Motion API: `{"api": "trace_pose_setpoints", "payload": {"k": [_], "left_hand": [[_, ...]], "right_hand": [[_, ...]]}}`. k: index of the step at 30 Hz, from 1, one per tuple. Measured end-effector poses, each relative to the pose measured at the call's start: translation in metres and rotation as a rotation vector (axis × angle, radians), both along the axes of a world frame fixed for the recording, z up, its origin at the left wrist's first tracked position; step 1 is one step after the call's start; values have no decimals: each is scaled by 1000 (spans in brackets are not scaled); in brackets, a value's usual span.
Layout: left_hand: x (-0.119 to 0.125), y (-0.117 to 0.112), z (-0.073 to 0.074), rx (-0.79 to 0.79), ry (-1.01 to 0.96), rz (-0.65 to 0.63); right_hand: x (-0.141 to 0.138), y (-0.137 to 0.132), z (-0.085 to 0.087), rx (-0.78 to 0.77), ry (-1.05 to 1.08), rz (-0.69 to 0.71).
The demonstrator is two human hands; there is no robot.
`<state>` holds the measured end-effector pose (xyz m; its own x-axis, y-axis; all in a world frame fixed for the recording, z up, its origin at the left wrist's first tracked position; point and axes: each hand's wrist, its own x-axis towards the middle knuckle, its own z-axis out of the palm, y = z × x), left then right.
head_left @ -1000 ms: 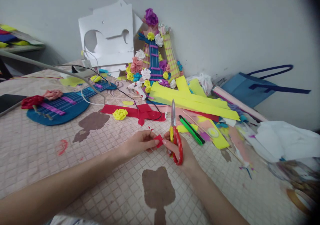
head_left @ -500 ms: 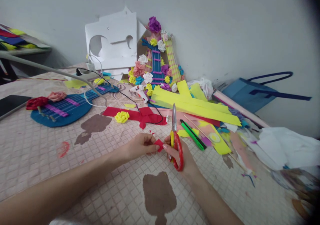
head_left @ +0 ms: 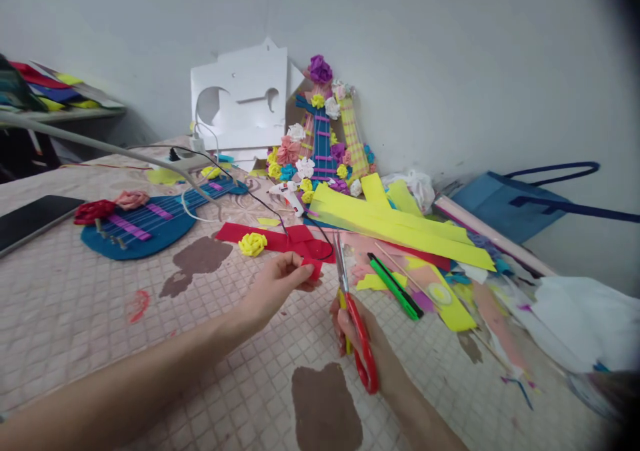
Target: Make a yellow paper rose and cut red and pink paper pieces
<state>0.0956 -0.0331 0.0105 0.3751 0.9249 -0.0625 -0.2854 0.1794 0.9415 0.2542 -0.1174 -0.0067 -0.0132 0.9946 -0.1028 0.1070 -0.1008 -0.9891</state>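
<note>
My left hand (head_left: pixel 275 287) is raised a little above the table and pinches a small red paper piece (head_left: pixel 314 269) between its fingertips. My right hand (head_left: pixel 367 351) grips red-handled scissors (head_left: pixel 353 317), blades pointing up and away, tips just right of the red piece. The two hands are apart now. On the table behind them lies a long red paper strip (head_left: pixel 273 237) with a yellow paper rose (head_left: pixel 253 243) on it.
A blue paper guitar (head_left: pixel 145 221) with red and pink roses lies left. A flower-covered guitar model (head_left: pixel 323 141) and white cardboard (head_left: pixel 240 104) lean on the wall. Yellow strips (head_left: pixel 400 217), a green cutter (head_left: pixel 395 276), glue gun (head_left: pixel 287 191), blue bag (head_left: pixel 505 197), dark tablet (head_left: pixel 30 214).
My left hand lifted the red piece up and away from the right hand. My right hand drew back toward me with the scissors. The view shifted, so everything sits lower and more to the right.
</note>
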Motion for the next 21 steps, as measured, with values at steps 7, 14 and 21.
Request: {"api": "trace_pose_setpoints", "payload": {"k": [7,14,21], "left_hand": [[-4,3,7,1,-103,95],[-1,0,4,-44,-194,104],[1,-1,4,-64,-196,120]], "right_hand": [[-6,-4,1,-81,-65,75],[-8,-6,-3,-65,-126,56],[-11,-7,-1,-30,-210,55]]}}
